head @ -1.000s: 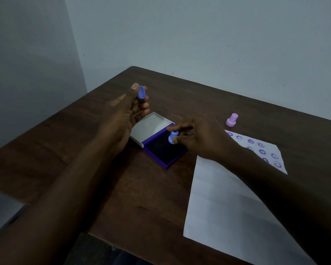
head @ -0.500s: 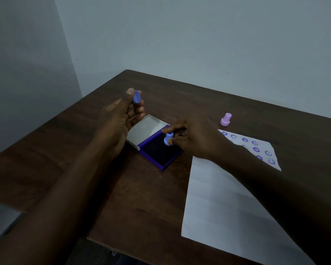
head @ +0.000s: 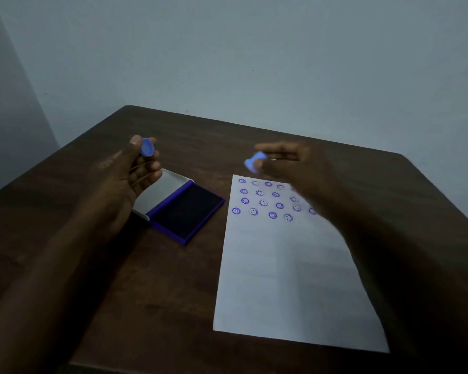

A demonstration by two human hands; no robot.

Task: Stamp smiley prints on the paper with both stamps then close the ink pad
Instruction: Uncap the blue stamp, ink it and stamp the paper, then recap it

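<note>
My right hand (head: pixel 289 166) pinches a small blue stamp (head: pixel 254 161) in the air above the far edge of the white paper (head: pixel 289 271); it is blurred by motion. Several rows of purple smiley prints (head: pixel 265 199) cover the paper's far end. My left hand (head: pixel 130 174) is raised over the ink pad's lid and holds a small blue cap (head: pixel 147 147) between thumb and fingers. The ink pad (head: pixel 185 211) lies open, its dark pad exposed and its grey lid (head: pixel 164 193) folded back to the left. The pink stamp is hidden.
Everything rests on a dark wooden table (head: pixel 146 279) set in a corner of pale walls. The table's near edge runs along the bottom of the view. My right forearm crosses over the paper's right side.
My right hand lifted the blue stamp off the ink pad and carried it right, over the paper's far end. The left hand kept its cap raised. The view shifted, so the pink stamp is now behind my hand.
</note>
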